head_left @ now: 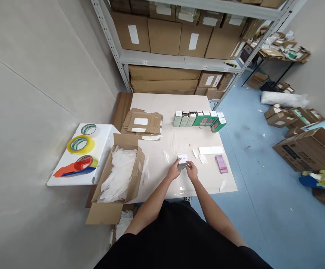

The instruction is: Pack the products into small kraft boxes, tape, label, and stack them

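A small box [182, 158] with a white top and a grey-green side stands near the front middle of the table. My left hand [174, 172] is closed round its left side. At its right side, the bent fingers of my right hand [192, 171] grip the lower edge. White paper strips [203, 158] and a white label sheet [211, 150] lie to the right of my hands. Beyond them is a blurred pink-purple stack [221, 164]. Farther back stands a row of green and white boxes [200, 118].
An open carton [138, 175] full of white packing sheets stands left of my arms. Flattened cardboard [147, 123] lies behind it. A white box [106, 149] carries tape rolls [80, 144] and an orange-red tape dispenser [74, 167]. Shelving [162, 59] with cartons rises behind the table.
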Tool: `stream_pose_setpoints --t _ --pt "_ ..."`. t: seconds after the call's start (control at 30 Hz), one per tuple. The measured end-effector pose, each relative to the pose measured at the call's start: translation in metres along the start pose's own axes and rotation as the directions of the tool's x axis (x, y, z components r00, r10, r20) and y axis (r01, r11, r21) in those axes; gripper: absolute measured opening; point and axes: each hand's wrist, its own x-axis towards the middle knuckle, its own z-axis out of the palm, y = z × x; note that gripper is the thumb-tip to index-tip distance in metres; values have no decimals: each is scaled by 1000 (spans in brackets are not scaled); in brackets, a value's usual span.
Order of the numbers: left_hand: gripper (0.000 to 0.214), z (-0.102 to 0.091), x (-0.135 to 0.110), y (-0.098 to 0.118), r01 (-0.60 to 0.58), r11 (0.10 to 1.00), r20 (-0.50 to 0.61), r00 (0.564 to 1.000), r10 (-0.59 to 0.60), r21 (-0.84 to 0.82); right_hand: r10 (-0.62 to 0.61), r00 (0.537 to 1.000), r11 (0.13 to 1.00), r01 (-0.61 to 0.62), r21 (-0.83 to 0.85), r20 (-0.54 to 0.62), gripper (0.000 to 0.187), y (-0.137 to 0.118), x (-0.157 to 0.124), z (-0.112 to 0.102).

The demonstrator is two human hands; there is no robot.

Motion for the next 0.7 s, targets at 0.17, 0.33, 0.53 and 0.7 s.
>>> stream_pose_setpoints --t 0.17,0.33,0.53,0.7 --pt "75 -34 13 -5 133 991 -62 989 -135 -24 2 998 999 2 -53 68 49 -31 20 32" --pt "81 -97 30 -11 91 995 -213 972 -96 -31 -125 979 991 129 -17 162 54 -73 61 87" --pt "87 -148 45 -17 285 955 -219 940 -261 88 -73 917 977 145 -159 393 75 -87 85 147" --pt "98 -162 48 -12 419 891 -158 905 -395 175 -53 907 951 173 -255 417 92 -84 86 156"
